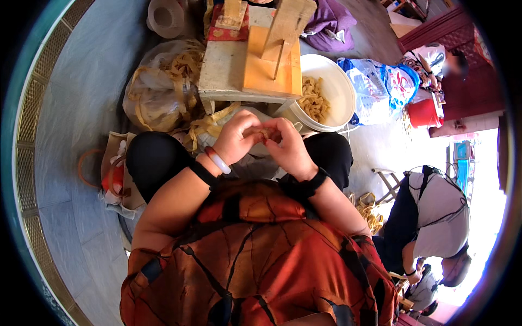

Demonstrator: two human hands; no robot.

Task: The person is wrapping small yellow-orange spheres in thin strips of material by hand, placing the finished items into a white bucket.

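My left hand [237,136] and my right hand [288,147] meet in front of my lap, between my knees. The fingertips of both pinch a small yellowish-brown folded piece [265,133], mostly hidden by the fingers. Just beyond the hands, long yellow strips [209,125] lie over a pale cloth or bag. To the right of the stool, a white plastic bucket [341,91] holds many small crinkled yellowish pieces [315,101]. A low, worn stool [224,65] stands ahead, bearing an orange-brown wooden board [261,79] with a slanted wooden upright [285,30].
Left of the stool sits a clear plastic bag [157,100] of yellow strips, with a translucent tub [165,17] behind. A handbag [118,171] rests beside my left knee. On the right are plastic bags [373,91], a red bucket [424,113] and a bent-over person [438,208].
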